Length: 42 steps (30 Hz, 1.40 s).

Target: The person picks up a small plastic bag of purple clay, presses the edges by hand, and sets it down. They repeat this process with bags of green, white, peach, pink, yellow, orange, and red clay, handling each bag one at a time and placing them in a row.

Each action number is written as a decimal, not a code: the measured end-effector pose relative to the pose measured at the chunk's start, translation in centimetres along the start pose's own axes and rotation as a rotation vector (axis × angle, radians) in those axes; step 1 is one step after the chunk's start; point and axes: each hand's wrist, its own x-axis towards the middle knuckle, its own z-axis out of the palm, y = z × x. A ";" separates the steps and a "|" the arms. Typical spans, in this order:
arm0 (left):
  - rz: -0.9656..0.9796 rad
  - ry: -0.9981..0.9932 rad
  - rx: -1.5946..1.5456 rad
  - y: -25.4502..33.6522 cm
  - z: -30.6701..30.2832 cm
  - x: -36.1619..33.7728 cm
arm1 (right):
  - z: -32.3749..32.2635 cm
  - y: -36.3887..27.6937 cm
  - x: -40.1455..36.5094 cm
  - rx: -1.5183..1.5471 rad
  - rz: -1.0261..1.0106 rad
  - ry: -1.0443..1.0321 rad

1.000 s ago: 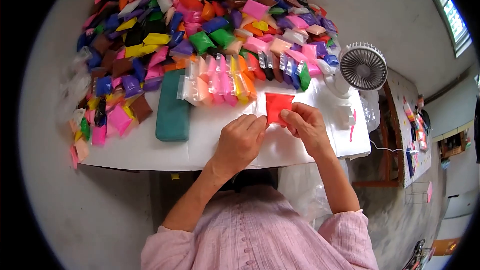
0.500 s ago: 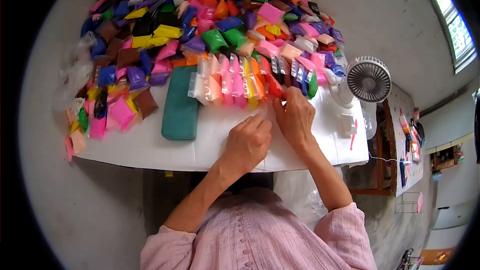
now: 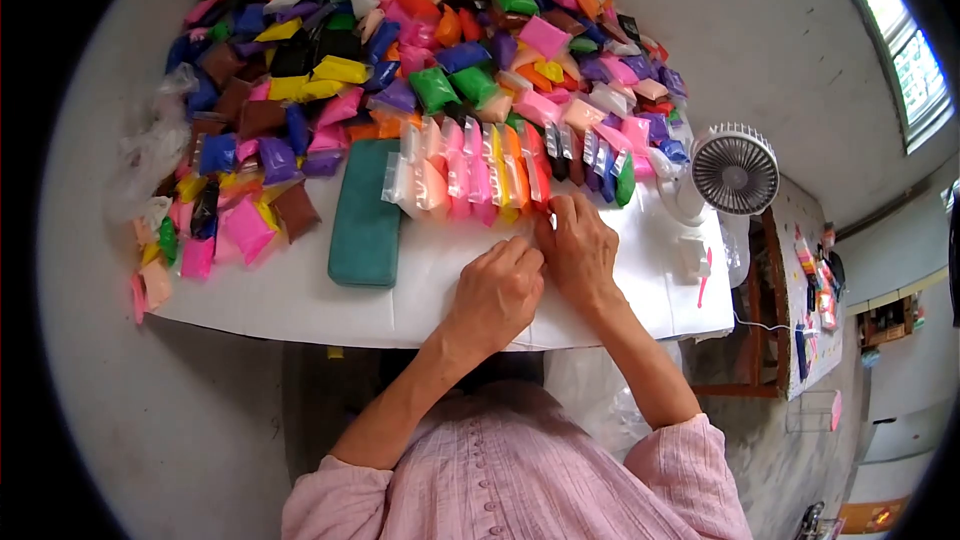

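Note:
A row of small clear-topped packets of coloured clay-like filling lies across the white tabletop, running from a white packet through pink packets and a yellow one to a red packet. Black, brown, blue and green packets continue it on the right. My right hand is closed just below the red packet, fingertips curled down by its lower end. Beside it, nearer my body, my left hand rests in a loose fist. I cannot tell whether either hand holds something small.
A teal oblong case lies left of the row. Behind, a large heap of coloured packets covers the table's back and left side. A white fan stands at right, near a small white block and a pink tool.
My right hand has drawn back a little from the red packet, which now lies straighter alongside the orange one. My left hand has barely moved.

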 end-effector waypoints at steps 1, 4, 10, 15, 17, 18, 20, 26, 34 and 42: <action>-0.003 -0.001 0.001 0.0 0.0 0.0 | 0.0 0.0 -0.1 0.004 -0.003 0.002; -0.007 0.000 0.009 0.1 0.1 0.0 | 0.1 0.3 -0.1 0.027 -0.008 0.000; 0.000 0.011 0.019 0.2 0.2 0.0 | -0.9 0.2 -0.1 0.101 0.050 -0.023; 0.039 0.053 -0.033 0.6 -0.4 0.0 | -3.5 0.6 -0.7 0.132 0.165 -0.189; 0.072 0.103 -0.064 0.7 -0.6 0.2 | -4.6 0.3 -1.3 0.171 0.196 -0.265; 0.055 0.112 -0.103 0.8 -1.0 0.3 | -5.0 0.1 -1.7 0.193 0.205 -0.303; 0.017 0.138 -0.172 1.4 -2.3 0.2 | -4.5 -0.1 -3.0 0.249 0.189 -0.215; -0.061 0.247 -0.055 0.6 -10.1 1.4 | -3.7 -0.7 -4.1 0.171 0.099 -0.099; -0.286 0.324 -0.043 -7.9 -16.5 7.0 | -3.7 -0.6 -3.9 0.203 0.108 -0.099; -0.061 0.283 0.262 -15.9 -14.3 17.4 | -3.7 -0.1 -3.8 0.260 0.126 -0.104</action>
